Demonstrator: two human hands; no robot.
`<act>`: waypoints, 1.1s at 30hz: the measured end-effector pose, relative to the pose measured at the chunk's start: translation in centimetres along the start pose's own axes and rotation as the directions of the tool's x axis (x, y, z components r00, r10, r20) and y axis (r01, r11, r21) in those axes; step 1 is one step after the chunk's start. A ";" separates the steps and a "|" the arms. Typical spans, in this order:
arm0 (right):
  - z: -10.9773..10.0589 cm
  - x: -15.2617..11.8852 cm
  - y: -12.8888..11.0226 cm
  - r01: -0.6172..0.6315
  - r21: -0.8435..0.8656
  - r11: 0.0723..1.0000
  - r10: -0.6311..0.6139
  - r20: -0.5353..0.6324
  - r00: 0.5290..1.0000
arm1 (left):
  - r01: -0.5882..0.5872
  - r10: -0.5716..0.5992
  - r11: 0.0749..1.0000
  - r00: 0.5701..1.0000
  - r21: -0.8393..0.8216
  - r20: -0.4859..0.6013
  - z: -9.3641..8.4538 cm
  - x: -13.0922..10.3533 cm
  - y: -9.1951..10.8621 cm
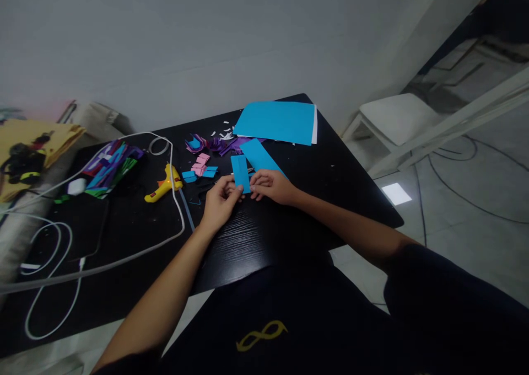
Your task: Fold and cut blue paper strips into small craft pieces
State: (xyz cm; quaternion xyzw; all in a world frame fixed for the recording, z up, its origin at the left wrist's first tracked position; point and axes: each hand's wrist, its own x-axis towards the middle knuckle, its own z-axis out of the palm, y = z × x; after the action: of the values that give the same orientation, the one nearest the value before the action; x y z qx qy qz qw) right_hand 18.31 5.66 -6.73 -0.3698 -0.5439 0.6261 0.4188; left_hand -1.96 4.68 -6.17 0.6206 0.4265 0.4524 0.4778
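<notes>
The small blue strip (240, 172) was between the two hands, over the near part of the black table (264, 242). Its long axis ran mostly away from the person, the far end leaning slightly left and the near end reaching down to the fingers, with a broad face turned toward the person. The left hand (221, 201) grasped it near its lower left edge, the thumb lying on the front. The right hand (270, 187) had its fingers curled by the lower right edge; I could not tell whether they pinched the paper.

Just behind the right hand lay a larger blue piece (261, 157), its long axis slanting from far left to near right. Farther back, a big blue sheet (276, 122) rested on a white sheet (315, 126), its longer side running left to right. Purple paper (243, 144) and white scraps (226, 135) lay left of it. Pink folded paper (200, 164) and a yellow glue gun (166, 184) lay left of the hands.
</notes>
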 end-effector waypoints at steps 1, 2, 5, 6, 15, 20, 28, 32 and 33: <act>0.0 0.0 0.0 0.004 0.005 1.000 -0.004 -0.002 1.000 | 0.006 -0.006 1.000 1.000 -0.010 0.002 0.0 0.0 0.0; 0.0 0.0 0.1 0.009 0.012 1.000 -0.008 -0.003 1.000 | 0.014 -0.014 1.000 1.000 -0.022 0.007 0.0 0.0 0.0; 0.0 0.1 0.2 0.021 0.032 0.999 -0.021 -0.008 1.000 | 0.047 -0.045 0.997 0.998 -0.063 0.035 0.0 0.1 0.1; 0.0 0.1 0.2 0.024 0.037 0.999 -0.024 -0.011 1.000 | 0.058 -0.055 0.996 0.997 -0.073 0.050 0.0 0.1 0.1; 0.2 0.1 0.1 0.003 0.060 0.998 -0.001 -0.028 1.000 | 0.084 -0.080 0.987 0.996 -0.140 0.031 0.1 0.2 -0.4; 0.3 0.1 0.1 0.009 0.066 0.998 -0.006 -0.053 0.999 | -0.018 0.010 0.996 0.996 -0.088 -0.091 0.1 0.1 -0.1; 0.2 0.2 0.3 0.041 0.055 0.998 -0.036 -0.090 0.995 | 0.000 -0.001 0.996 1.000 0.088 0.014 -0.1 -0.2 0.1; 0.3 0.1 0.3 0.045 0.046 0.998 -0.041 -0.087 0.995 | -0.049 0.050 0.986 0.999 0.161 -0.007 -0.2 -0.1 -0.2; 0.3 0.1 0.3 0.046 0.045 0.998 -0.042 -0.085 0.996 | -0.059 0.062 0.982 0.998 0.179 -0.008 -0.2 -0.1 -0.3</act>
State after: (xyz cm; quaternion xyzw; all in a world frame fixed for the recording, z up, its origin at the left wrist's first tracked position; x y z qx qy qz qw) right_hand 17.94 5.59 -7.01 -0.3738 -0.5188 0.6133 0.4635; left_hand -2.18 4.69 -6.41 0.6704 0.4495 0.4309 0.4035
